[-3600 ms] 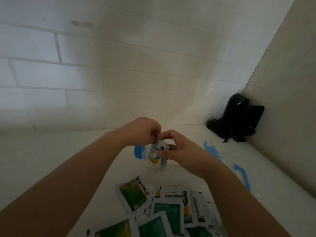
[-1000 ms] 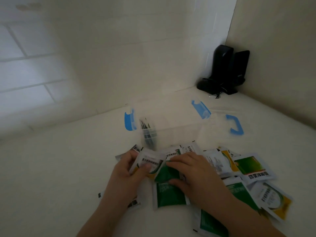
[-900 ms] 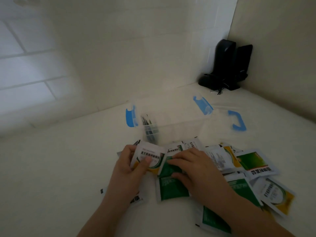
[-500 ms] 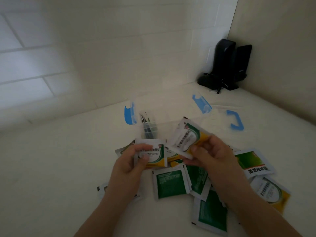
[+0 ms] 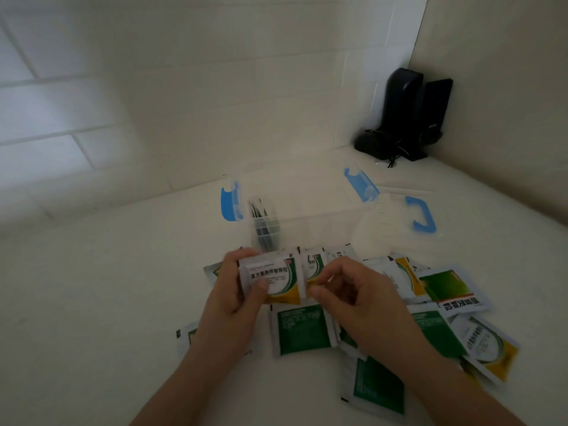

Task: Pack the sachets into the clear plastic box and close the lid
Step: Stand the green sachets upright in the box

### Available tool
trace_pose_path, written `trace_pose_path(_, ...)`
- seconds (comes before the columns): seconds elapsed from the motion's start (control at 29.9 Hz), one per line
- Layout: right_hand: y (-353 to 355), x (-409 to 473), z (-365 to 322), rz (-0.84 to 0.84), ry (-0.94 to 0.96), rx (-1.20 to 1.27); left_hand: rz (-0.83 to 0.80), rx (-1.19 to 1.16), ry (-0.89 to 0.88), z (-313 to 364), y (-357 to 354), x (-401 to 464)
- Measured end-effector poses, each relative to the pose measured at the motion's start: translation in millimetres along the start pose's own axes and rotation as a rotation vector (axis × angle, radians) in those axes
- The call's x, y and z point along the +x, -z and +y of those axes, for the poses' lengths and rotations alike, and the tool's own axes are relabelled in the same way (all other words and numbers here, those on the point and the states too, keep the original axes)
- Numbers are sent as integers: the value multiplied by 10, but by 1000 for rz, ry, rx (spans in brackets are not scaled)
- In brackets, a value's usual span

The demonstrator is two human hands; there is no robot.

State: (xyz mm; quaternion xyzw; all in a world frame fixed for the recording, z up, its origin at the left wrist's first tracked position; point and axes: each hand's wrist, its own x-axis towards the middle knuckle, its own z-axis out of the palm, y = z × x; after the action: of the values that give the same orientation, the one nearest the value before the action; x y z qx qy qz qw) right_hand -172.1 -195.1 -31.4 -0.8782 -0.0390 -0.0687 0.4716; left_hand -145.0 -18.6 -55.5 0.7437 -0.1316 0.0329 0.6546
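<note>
Stacking sachets (image 5: 276,279) | my left hand (image 5: 235,295) gripped them, right hand (image 5: 358,298) pinched their edge, near the open box (image 5: 307,216) | risk: loose stack could fan out, jamming beside upright sachets inside

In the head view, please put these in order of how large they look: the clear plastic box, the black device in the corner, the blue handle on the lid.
1. clear plastic box, widest.
2. black device; it stands farther from the camera, so its true size against the box is unsure.
3. blue handle, clearly smallest.
</note>
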Motion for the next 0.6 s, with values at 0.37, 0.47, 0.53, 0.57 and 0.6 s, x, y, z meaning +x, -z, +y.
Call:
trace_pose_path(0.37,-37,-46,114,-284,332,-417,20,103,-10,-102,47,27)
trace_pose_path(0.47,17,-56,53,-249,258,-305,38,139,-8,-94,42,28)
trace_pose_path(0.53,28,-59,69,-318,235,-342,39,170,-16,-76,38,25)
trace_pose_path(0.57,20,-63,71,-349,223,-359,39,178,-16,-75,35,27)
trace_pose_path(0.6,12,-68,57,-347,212,-350,39,179,-12,-78,32,28)
